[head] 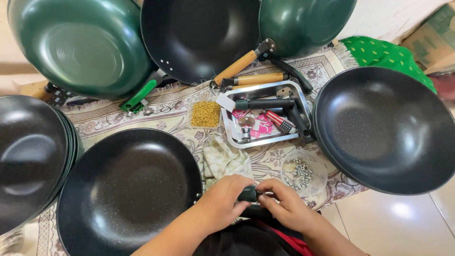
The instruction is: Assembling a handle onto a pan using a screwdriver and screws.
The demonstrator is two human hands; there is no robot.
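Hands meet low in the view, just above your lap. Your left hand [222,203] is curled around a dark green handle [248,194], and your right hand [284,205] pinches its other end with thumb and fingertips; most of the handle is hidden inside the two grips, so its shape and any fitting on it are hard to make out. It sits right at the rim of the black speckled pan [128,192] by your left forearm, whose lower edge is cut off by the frame. Just beyond your right hand stands a clear bowl of small metal nuts [302,172]. Farther back, a steel tray [265,114] holds black handles, pink packets and small parts too tiny to tell apart, with a packet of brass-coloured bits [205,114] beside it. All this rests on a patterned cloth [170,111], ringed by more black and green pans, several cropped at the edges.
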